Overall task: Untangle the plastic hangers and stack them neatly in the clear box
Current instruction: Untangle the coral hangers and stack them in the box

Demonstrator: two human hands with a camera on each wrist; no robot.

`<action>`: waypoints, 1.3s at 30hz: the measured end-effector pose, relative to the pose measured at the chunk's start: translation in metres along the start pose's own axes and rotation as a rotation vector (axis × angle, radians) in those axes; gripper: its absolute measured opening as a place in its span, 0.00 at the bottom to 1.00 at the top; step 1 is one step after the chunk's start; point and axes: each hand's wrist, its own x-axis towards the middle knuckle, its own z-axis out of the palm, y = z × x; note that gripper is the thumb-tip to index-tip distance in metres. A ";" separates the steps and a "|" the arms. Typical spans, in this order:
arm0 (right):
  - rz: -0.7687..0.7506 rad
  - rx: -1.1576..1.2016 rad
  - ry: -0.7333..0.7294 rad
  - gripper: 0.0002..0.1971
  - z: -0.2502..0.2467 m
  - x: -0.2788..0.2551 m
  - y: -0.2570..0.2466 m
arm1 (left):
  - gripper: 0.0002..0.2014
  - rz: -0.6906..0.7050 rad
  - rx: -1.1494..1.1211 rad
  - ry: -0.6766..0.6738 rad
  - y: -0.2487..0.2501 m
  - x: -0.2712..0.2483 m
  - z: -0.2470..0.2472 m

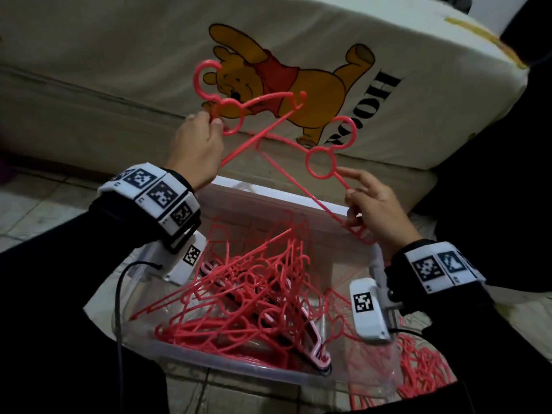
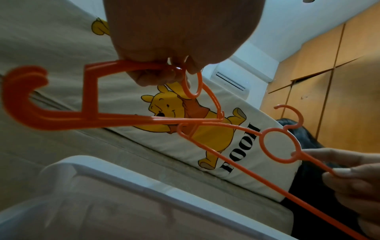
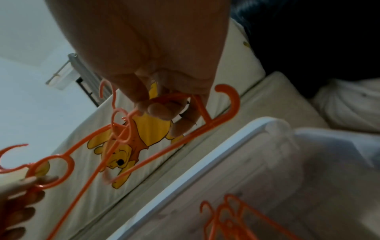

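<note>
1. Hangers of pink-red plastic are the business: two of them are held up above the clear box [image 1: 268, 198], crossed and caught on each other where their arms meet, which seems to be why both hands lift them clear of the rest
2. Left hand [image 1: 198, 144] pinches the first hanger [image 1: 263, 100] by its ring below the hook, fingers curled tight; holding near the hook likely gives a steady anchor while the other piece is worked free
3. Right hand [image 1: 373, 210] closes thumb and curled fingers on the lower arm of the second hanger [image 1: 321, 162], index finger stretched along the arm toward the ring, probably to steer it
4. Inside the box lies a loose heap of hangers [image 1: 254, 294], many interlocked and not yet stacked flat; more hangers [image 1: 424, 369] lie on the floor to the right of the box
5. Behind stands a cream mattress [image 1: 119, 70] printed with a yellow bear
6. Judged from this, sorting is early, and pulling hard could snap the thin arms
</note>
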 end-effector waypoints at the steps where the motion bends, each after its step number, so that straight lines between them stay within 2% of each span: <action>1: 0.058 0.087 -0.005 0.22 0.003 -0.002 -0.001 | 0.17 -0.012 -0.015 -0.014 0.001 -0.001 0.001; 6: 0.243 0.541 -0.098 0.14 0.035 -0.015 -0.004 | 0.16 -0.063 -0.096 -0.098 0.005 -0.008 0.010; 9: 0.245 0.640 -0.173 0.15 0.052 -0.018 -0.004 | 0.15 -0.062 -0.117 -0.190 0.009 -0.016 0.017; 13: 0.164 0.481 -0.215 0.14 0.065 -0.019 -0.001 | 0.15 -0.013 -0.139 -0.284 0.016 -0.031 0.029; 18: 0.205 0.412 -0.231 0.06 0.074 -0.014 0.002 | 0.15 0.013 -0.154 -0.321 0.020 -0.033 0.030; 22: 0.106 0.298 -0.122 0.09 0.075 -0.009 0.003 | 0.15 -0.021 -0.174 -0.362 0.018 -0.034 0.028; 25: 0.033 0.246 -0.032 0.10 0.074 -0.003 0.004 | 0.15 -0.039 -0.200 -0.500 0.020 -0.039 0.033; 28: -0.011 0.232 -0.022 0.10 0.078 0.002 0.005 | 0.16 -0.100 -0.305 -0.602 0.026 -0.047 0.039; 32: -0.009 0.223 -0.044 0.09 0.086 0.005 0.009 | 0.10 0.034 -0.231 -0.648 0.026 -0.050 0.039; 37: -0.142 0.119 0.043 0.13 0.086 0.005 0.010 | 0.09 0.162 -0.183 -0.647 0.023 -0.051 0.038; 39: -0.172 0.080 0.036 0.14 0.084 0.006 0.008 | 0.08 0.184 -0.164 -0.639 0.022 -0.051 0.037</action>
